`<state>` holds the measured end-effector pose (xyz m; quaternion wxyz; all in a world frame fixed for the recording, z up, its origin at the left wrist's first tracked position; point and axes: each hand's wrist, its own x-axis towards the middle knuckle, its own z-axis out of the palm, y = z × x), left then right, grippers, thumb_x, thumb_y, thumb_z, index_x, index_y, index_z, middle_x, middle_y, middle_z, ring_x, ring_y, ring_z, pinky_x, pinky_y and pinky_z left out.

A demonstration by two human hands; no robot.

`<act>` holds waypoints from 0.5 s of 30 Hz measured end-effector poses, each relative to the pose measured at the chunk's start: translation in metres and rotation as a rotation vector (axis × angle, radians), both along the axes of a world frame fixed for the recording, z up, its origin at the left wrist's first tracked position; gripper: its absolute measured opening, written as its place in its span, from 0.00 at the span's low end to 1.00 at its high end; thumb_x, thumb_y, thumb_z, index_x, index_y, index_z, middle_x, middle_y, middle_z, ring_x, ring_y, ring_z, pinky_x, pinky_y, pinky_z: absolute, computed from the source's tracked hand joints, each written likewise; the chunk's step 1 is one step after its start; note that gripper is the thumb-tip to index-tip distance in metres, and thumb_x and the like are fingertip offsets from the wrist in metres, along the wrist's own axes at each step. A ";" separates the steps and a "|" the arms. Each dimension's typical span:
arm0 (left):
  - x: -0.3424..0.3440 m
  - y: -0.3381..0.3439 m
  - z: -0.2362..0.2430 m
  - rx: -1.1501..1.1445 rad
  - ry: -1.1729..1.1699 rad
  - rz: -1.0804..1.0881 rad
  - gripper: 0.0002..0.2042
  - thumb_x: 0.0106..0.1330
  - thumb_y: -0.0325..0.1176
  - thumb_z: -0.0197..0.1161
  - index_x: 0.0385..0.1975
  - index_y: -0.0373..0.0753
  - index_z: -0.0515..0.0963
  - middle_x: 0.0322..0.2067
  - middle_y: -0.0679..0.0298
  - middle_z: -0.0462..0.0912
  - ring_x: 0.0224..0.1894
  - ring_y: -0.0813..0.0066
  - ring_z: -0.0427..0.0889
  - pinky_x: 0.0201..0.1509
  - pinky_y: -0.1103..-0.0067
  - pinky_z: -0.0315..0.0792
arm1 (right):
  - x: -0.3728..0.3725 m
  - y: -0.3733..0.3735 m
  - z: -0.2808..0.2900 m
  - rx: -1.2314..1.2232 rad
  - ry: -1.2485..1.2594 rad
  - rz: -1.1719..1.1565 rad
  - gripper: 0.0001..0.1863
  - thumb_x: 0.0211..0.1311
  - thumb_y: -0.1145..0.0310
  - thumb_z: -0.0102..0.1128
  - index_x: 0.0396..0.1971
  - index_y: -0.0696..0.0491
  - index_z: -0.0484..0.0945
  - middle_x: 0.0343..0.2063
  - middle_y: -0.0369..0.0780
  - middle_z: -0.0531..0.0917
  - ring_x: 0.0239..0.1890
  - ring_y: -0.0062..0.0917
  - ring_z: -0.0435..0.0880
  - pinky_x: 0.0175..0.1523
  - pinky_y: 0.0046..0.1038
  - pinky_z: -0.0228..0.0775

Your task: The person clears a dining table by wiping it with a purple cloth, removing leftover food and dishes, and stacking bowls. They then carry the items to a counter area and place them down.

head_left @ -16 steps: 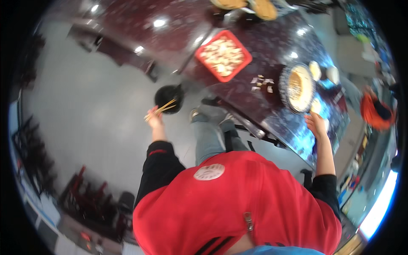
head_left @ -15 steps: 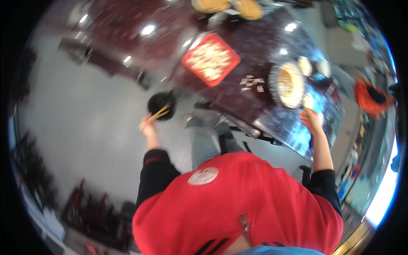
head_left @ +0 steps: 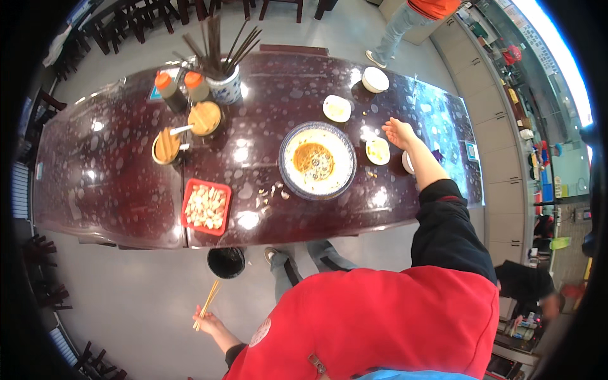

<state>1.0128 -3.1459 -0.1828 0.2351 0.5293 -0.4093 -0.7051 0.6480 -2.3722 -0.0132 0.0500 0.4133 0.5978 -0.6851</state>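
My left hand (head_left: 208, 320) is closed around a pair of wooden chopsticks (head_left: 209, 297), low beside the table and apart from the black bin (head_left: 226, 263) on the floor. My right hand (head_left: 399, 132) stretches out over the table with fingers extended and nothing visible in them. Nearest to it is a small white bowl (head_left: 377, 161) with yellowish bits of food. Left of that stands a large bowl (head_left: 344, 147) holding brown broth at its bottom. Two more small white bowls, one at the back (head_left: 375, 80) and one with scraps (head_left: 337, 109), are close by.
A red tray (head_left: 186, 217) of peeled garlic cloves sits near the front edge. Farther back are orange-capped bottles (head_left: 170, 92), jars with wooden lids (head_left: 204, 118) and a chopstick holder (head_left: 225, 89). A person in an orange top (head_left: 434, 6) stands beyond the table.
The view has turned and steadied. My left hand with the chopsticks has drawn back from the bin. My right hand has shifted from beside a small bowl to farther over the table.
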 end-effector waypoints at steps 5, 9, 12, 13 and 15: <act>-0.012 0.049 0.107 -0.151 0.093 -0.044 0.14 0.70 0.44 0.47 0.36 0.38 0.69 0.41 0.63 0.76 0.27 0.83 0.72 0.29 0.89 0.70 | -0.095 0.061 -0.045 -0.072 0.121 -0.095 0.18 0.65 0.58 0.47 0.41 0.59 0.64 0.33 0.48 0.80 0.22 0.24 0.76 0.25 0.21 0.72; -0.028 0.085 0.179 -0.212 0.112 -0.066 0.12 0.68 0.41 0.51 0.39 0.38 0.68 0.42 0.64 0.75 0.38 0.78 0.73 0.44 0.84 0.70 | -0.149 0.089 -0.062 -0.065 0.073 -0.024 0.17 0.66 0.61 0.43 0.43 0.60 0.64 0.31 0.47 0.81 0.21 0.23 0.77 0.24 0.20 0.73; -0.042 0.107 0.217 -0.317 0.092 -0.139 0.16 0.67 0.36 0.55 0.50 0.36 0.65 0.46 0.62 0.73 0.51 0.73 0.71 0.59 0.77 0.64 | -0.169 0.102 -0.072 -0.015 -0.006 0.067 0.13 0.57 0.76 0.38 0.37 0.65 0.70 0.24 0.47 0.81 0.16 0.24 0.75 0.19 0.22 0.70; -0.050 0.115 0.227 -0.410 0.069 -0.269 0.18 0.66 0.32 0.55 0.53 0.36 0.63 0.50 0.59 0.71 0.55 0.71 0.68 0.61 0.76 0.61 | -0.172 0.104 -0.073 0.089 -0.046 0.069 0.12 0.57 0.75 0.39 0.36 0.65 0.70 0.22 0.46 0.80 0.15 0.24 0.75 0.18 0.22 0.69; -0.066 0.133 0.244 -0.516 0.040 -0.444 0.22 0.62 0.25 0.54 0.57 0.34 0.60 0.57 0.54 0.65 0.61 0.68 0.63 0.66 0.73 0.54 | -0.174 0.108 -0.068 0.240 -0.072 0.139 0.13 0.58 0.72 0.42 0.35 0.66 0.72 0.19 0.45 0.80 0.13 0.23 0.75 0.17 0.22 0.68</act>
